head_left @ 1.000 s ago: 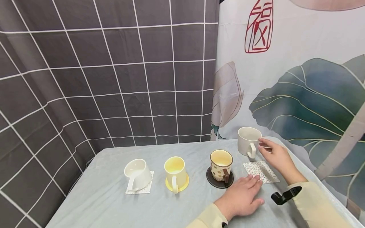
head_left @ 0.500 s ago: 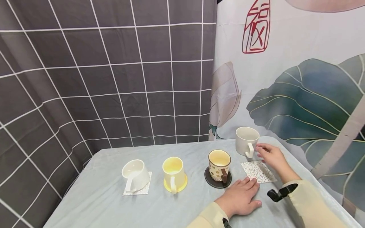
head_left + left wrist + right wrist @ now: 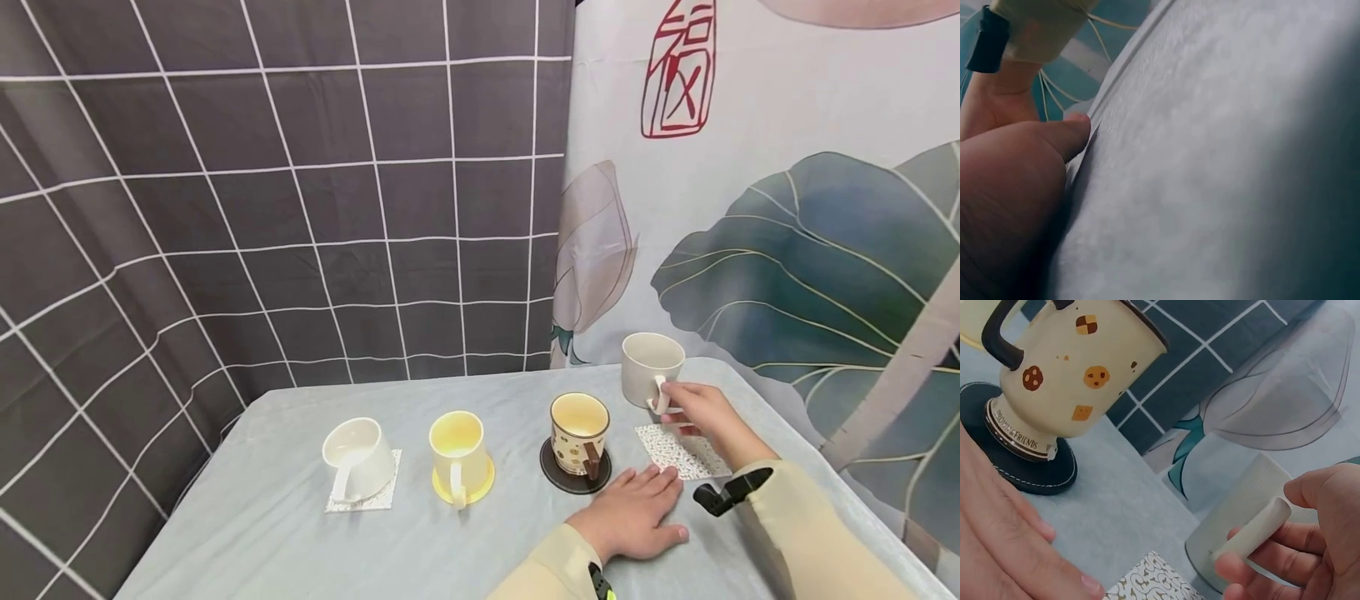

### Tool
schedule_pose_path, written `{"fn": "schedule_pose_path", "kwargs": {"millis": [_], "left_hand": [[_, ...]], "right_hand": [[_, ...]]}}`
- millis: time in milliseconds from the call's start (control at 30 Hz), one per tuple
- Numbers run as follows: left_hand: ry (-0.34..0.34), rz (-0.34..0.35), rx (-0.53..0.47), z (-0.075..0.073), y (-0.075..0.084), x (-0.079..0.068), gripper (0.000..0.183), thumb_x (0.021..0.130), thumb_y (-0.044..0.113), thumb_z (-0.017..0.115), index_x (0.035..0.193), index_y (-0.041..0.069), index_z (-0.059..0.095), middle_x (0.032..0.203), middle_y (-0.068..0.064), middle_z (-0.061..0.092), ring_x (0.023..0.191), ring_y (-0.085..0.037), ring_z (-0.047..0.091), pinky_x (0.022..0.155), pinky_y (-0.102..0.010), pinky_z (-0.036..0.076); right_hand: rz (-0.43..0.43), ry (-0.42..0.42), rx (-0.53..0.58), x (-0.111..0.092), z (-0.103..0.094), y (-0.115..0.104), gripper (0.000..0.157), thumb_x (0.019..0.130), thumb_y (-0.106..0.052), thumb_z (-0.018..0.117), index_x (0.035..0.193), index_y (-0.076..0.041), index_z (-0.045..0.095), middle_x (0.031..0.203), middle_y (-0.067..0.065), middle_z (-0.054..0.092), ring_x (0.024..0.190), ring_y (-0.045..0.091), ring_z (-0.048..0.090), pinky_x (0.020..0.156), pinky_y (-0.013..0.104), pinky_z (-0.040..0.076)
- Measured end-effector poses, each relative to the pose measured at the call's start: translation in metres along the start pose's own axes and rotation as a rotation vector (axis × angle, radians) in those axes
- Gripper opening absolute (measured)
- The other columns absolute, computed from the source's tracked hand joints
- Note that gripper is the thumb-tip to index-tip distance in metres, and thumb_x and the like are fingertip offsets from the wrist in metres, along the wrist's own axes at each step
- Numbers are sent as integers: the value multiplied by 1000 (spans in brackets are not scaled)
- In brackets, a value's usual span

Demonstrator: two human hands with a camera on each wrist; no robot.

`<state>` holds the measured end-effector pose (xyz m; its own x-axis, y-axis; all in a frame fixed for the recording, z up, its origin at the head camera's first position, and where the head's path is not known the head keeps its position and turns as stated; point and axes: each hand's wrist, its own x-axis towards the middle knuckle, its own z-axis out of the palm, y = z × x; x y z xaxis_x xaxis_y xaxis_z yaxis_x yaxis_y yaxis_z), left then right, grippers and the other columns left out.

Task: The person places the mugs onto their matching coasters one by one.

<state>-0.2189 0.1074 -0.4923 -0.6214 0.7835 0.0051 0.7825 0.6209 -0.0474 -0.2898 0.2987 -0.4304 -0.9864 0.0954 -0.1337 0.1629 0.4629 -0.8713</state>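
Observation:
My right hand [image 3: 701, 415] is at the handle of a plain off-white mug [image 3: 647, 371] at the table's back right. In the right wrist view, fingers [image 3: 1300, 550] pass behind that mug's handle [image 3: 1260, 528] and curl round it, thumb at its top end. The mug stands upright behind a square patterned coaster [image 3: 678, 450]. Flat on the table lies my left hand [image 3: 633, 515], fingers spread, their tips near the coaster's front left corner. Just beyond it, a cream mug with cookie prints [image 3: 579, 433] stands on a round dark coaster [image 3: 555, 477].
Further left are a yellow mug [image 3: 459, 450] on a yellow coaster [image 3: 489, 483] and a white mug [image 3: 363, 462] on a square patterned coaster [image 3: 384, 498]. A grey cloth [image 3: 262, 467] covers the table. A dark gridded curtain [image 3: 412, 200] and a lotus-print curtain [image 3: 600, 100] hang behind.
My right hand has moved in from beside the off-white mug to its handle, and its fingers now curl round it. The left hand and the mugs stay in place.

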Motion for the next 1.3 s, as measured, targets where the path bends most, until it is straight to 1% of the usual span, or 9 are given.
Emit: {"fn": "schedule_pose_path", "kwargs": {"millis": [67, 167, 300, 367, 567, 800, 967, 1167, 1300], "left_hand": [[-9, 2, -21, -2, -1, 1, 64, 104, 60, 30, 161, 30, 27, 165, 19, 17, 151, -1, 15, 120, -24, 19], [-25, 4, -39, -6, -1, 3, 63, 104, 59, 34, 160, 30, 29, 165, 19, 19, 150, -1, 18, 120, -23, 21], [-57, -13, -61, -12, 1, 4, 62, 104, 59, 38, 159, 32, 31, 164, 21, 21, 149, 1, 20, 119, -23, 23], [-80, -29, -71, -15, 2, 5, 62, 103, 59, 39, 159, 33, 31, 163, 22, 21, 149, 2, 20, 118, -23, 23], [-132, -65, -64, -21, 6, 4, 65, 101, 62, 42, 159, 35, 30, 163, 25, 17, 148, 4, 17, 119, -23, 22], [-166, -62, -84, -21, 5, 5, 68, 100, 62, 43, 160, 36, 25, 164, 25, 12, 149, 4, 13, 120, -23, 19], [-181, -59, -104, -20, 3, 5, 69, 100, 61, 46, 160, 36, 24, 164, 25, 11, 149, 5, 11, 120, -22, 17], [-172, -59, -104, -20, 3, 5, 68, 100, 60, 47, 160, 36, 25, 164, 25, 11, 149, 4, 11, 120, -23, 18], [-169, -55, -105, -19, 2, 5, 68, 100, 60, 46, 160, 36, 25, 164, 25, 11, 149, 4, 11, 120, -23, 18]], "right_hand": [[8, -19, 20, 2, 0, 0, 67, 107, -47, 39, 139, 11, 49, 126, 27, 64, 86, 11, 69, 73, 32, 56], [20, -53, 83, 5, 0, -1, 62, 107, -45, 41, 133, 10, 53, 113, 13, 71, 83, 11, 69, 72, 32, 57], [35, -101, 166, 9, 0, -3, 54, 109, -39, 41, 133, 9, 51, 99, 0, 72, 81, 11, 70, 73, 31, 60], [52, -113, 206, 11, 0, -5, 50, 109, -35, 41, 131, 8, 52, 94, -3, 71, 78, 11, 71, 72, 30, 61], [102, -162, 343, 13, -1, -12, 39, 110, -27, 40, 125, 6, 55, 89, -2, 73, 75, 13, 73, 71, 31, 62], [131, -215, 419, 15, -4, -16, 36, 110, -20, 37, 124, 7, 56, 88, -1, 75, 77, 17, 75, 73, 33, 62], [158, -257, 474, 18, -6, -16, 31, 109, -15, 36, 114, 2, 62, 89, 1, 75, 79, 20, 75, 75, 34, 62], [180, -291, 544, 18, -8, -16, 34, 109, -15, 37, 98, -8, 69, 89, 3, 76, 78, 21, 76, 76, 34, 62], [200, -315, 612, 18, -10, -18, 38, 110, -16, 38, 93, -9, 71, 89, 6, 77, 79, 20, 76, 79, 33, 61]]}}
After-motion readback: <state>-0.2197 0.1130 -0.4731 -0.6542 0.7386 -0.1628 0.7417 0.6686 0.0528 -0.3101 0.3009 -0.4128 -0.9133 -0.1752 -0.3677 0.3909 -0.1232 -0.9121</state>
